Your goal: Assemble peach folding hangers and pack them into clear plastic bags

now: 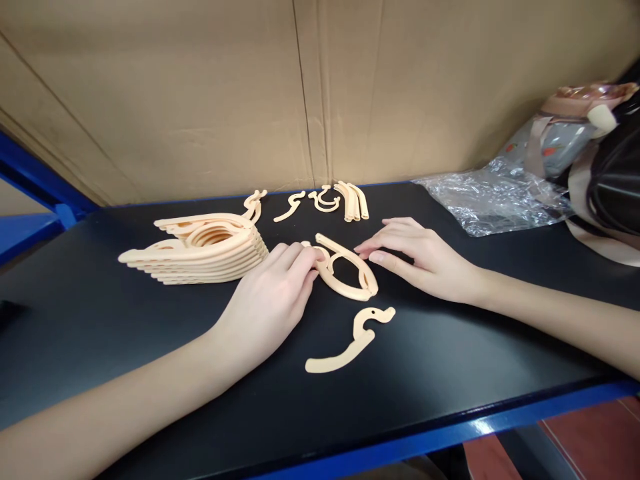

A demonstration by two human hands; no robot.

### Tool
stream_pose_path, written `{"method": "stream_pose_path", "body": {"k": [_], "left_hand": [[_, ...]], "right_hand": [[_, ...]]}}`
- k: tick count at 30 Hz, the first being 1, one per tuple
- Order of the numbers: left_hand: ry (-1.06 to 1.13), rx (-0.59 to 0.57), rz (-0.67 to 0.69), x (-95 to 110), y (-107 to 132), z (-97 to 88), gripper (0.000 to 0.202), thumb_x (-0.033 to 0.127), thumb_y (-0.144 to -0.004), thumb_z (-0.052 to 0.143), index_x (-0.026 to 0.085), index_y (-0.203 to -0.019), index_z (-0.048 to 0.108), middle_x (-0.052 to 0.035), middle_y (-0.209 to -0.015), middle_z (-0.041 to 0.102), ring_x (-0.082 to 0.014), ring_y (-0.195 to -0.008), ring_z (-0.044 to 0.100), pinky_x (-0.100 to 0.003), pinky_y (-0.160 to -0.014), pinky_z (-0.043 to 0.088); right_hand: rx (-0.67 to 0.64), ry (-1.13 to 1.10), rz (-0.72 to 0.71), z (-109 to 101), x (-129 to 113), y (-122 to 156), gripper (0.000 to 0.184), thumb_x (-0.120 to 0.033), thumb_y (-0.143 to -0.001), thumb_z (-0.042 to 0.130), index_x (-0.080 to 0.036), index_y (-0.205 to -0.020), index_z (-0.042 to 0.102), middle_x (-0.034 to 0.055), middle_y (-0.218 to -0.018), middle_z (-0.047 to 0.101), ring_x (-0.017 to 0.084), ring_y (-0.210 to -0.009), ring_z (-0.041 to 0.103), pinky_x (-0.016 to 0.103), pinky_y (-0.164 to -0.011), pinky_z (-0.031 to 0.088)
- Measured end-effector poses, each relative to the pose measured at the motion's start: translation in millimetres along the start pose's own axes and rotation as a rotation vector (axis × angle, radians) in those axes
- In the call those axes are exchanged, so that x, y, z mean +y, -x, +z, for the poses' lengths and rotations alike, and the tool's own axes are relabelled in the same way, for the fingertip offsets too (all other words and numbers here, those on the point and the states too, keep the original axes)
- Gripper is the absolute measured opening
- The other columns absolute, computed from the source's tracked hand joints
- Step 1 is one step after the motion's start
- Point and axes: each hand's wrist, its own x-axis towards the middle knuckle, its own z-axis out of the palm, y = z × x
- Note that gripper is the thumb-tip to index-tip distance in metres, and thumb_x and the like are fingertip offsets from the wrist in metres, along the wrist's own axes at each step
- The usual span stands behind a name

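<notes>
Hanger assembly [346,275], a peach plastic loop of two curved arms joined at their right end, lies flat near the middle of the black tabletop [125,333], between the two hands. The left hand [277,293] comes in from the front left corner and rests palm down; its fingers [305,259] are bent over the assembly's left, hooked end and touch it. The thumb is hidden beneath the hand, so I cannot tell whether the piece is pinched or only pressed. The right hand [423,261] reaches in from the right edge with its fingers stretched out and relaxed, grasping nothing; the fingertips lie on the tabletop just beside the upper arm of the assembly, and I cannot tell whether they touch it.

A loose hanger arm [350,343] with a small hole near its hooked end lies alone on the tabletop toward the front edge, just in front of the assembly and apart from it. A stack of folded hangers [200,250] sits left of the left hand, toward the rear. Small hanger parts [324,199] lie in a row along the back edge, against the cardboard wall [200,100]. A crumpled clear plastic bag [495,193] lies at the rear right corner. A blue frame [500,419] runs along the front edge
</notes>
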Motion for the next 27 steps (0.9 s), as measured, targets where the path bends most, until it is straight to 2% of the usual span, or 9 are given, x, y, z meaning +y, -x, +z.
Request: {"method": "stream_pose_path", "body": {"k": [2, 4, 6, 8, 11, 15, 20, 24, 27], "left_hand": [[0.041, -0.018, -0.01, 0.2, 0.4, 0.7, 0.016, 0.015, -0.097, 0.043, 0.013, -0.105, 0.057, -0.0058, -0.095, 0.063, -0.0226, -0.086, 0.058, -0.034, -0.073, 0.048], [0.098, -0.036, -0.027, -0.5, 0.7, 2.4, 0.017, 0.018, -0.097, 0.045, 0.013, -0.108, 0.057, -0.006, -0.098, 0.064, -0.0229, -0.089, 0.059, -0.035, -0.076, 0.049], [0.169, -0.035, -0.069, -2.0, 0.6, 4.3, 0.017, 0.021, -0.096, 0.048, 0.015, -0.11, 0.057, -0.0052, -0.098, 0.064, -0.0222, -0.091, 0.06, -0.035, -0.077, 0.049], [0.26, -0.035, -0.127, -3.5, -0.2, 5.2, 0.017, 0.021, -0.093, 0.053, 0.017, -0.109, 0.057, -0.0033, -0.098, 0.065, -0.0205, -0.091, 0.061, -0.033, -0.077, 0.05], [0.434, -0.057, -0.208, -4.2, -2.1, 4.5, 0.013, 0.018, -0.091, 0.053, 0.02, -0.102, 0.06, -0.0003, -0.096, 0.066, -0.0174, -0.088, 0.063, -0.03, -0.076, 0.05], [0.565, -0.07, -0.218, -3.2, -3.3, 3.7, 0.016, 0.015, -0.092, 0.046, 0.021, -0.096, 0.061, 0.0002, -0.092, 0.066, -0.0155, -0.083, 0.064, -0.028, -0.072, 0.051], [0.483, -0.055, -0.144, -4.5, -1.6, 3.7, 0.027, 0.006, -0.092, 0.039, 0.02, -0.095, 0.061, -0.0019, -0.096, 0.063, -0.0152, -0.088, 0.063, -0.028, -0.076, 0.051], [0.361, -0.099, -0.071, -9.1, 0.1, 0.9, 0.03, 0.003, -0.092, 0.036, 0.02, -0.093, 0.061, -0.0017, -0.098, 0.065, -0.016, -0.089, 0.065, -0.028, -0.076, 0.052], [0.25, -0.103, 0.005, -10.6, 0.7, -0.7, 0.029, 0.003, -0.091, 0.039, 0.019, -0.094, 0.062, -0.0029, -0.101, 0.069, -0.0188, -0.091, 0.067, -0.03, -0.077, 0.053]], "right_hand": [[-0.02, -0.029, -0.051, -1.6, -1.6, 0.7, 0.025, -0.029, -0.1, 0.046, -0.019, -0.108, 0.068, 0.0024, -0.104, 0.073, 0.017, -0.101, 0.065, 0.041, -0.11, 0.033], [-0.101, -0.094, -0.092, -3.1, -4.3, 1.5, 0.027, -0.027, -0.101, 0.044, -0.02, -0.114, 0.067, 0.0028, -0.107, 0.073, 0.017, -0.106, 0.064, 0.041, -0.111, 0.033], [-0.204, -0.183, -0.112, -3.7, -8.2, 2.2, 0.03, -0.026, -0.102, 0.041, -0.021, -0.121, 0.064, 0.0033, -0.114, 0.071, 0.016, -0.112, 0.062, 0.039, -0.109, 0.037], [-0.247, -0.243, -0.128, -2.9, -12.3, 2.7, 0.03, -0.026, -0.101, 0.043, -0.021, -0.123, 0.062, 0.0037, -0.12, 0.069, 0.016, -0.116, 0.061, 0.036, -0.106, 0.042], [-0.147, -0.16, -0.164, 0.5, -14.6, 3.2, 0.026, -0.026, -0.098, 0.05, -0.018, -0.119, 0.064, 0.006, -0.127, 0.066, 0.017, -0.119, 0.059, 0.035, -0.104, 0.043], [-0.046, 0.066, -0.163, 4.5, -9.9, 3.3, 0.025, -0.026, -0.096, 0.053, -0.02, -0.118, 0.064, 0.0068, -0.127, 0.066, 0.02, -0.121, 0.058, 0.044, -0.111, 0.036], [-0.077, 0.102, -0.189, 3.0, -9.9, 3.0, 0.02, -0.03, -0.096, 0.054, -0.02, -0.108, 0.067, 0.0032, -0.104, 0.073, 0.018, -0.103, 0.063, 0.044, -0.107, 0.038], [-0.107, 0.115, -0.272, 1.5, -16.1, 3.4, 0.021, -0.029, -0.097, 0.053, -0.017, -0.107, 0.066, 0.0036, -0.102, 0.073, 0.017, -0.097, 0.064, 0.042, -0.111, 0.032], [-0.121, 0.107, -0.328, 1.0, -19.8, 3.4, 0.024, -0.035, -0.096, 0.055, -0.016, -0.105, 0.067, 0.0049, -0.095, 0.072, 0.018, -0.091, 0.063, 0.04, -0.102, 0.04]]}}
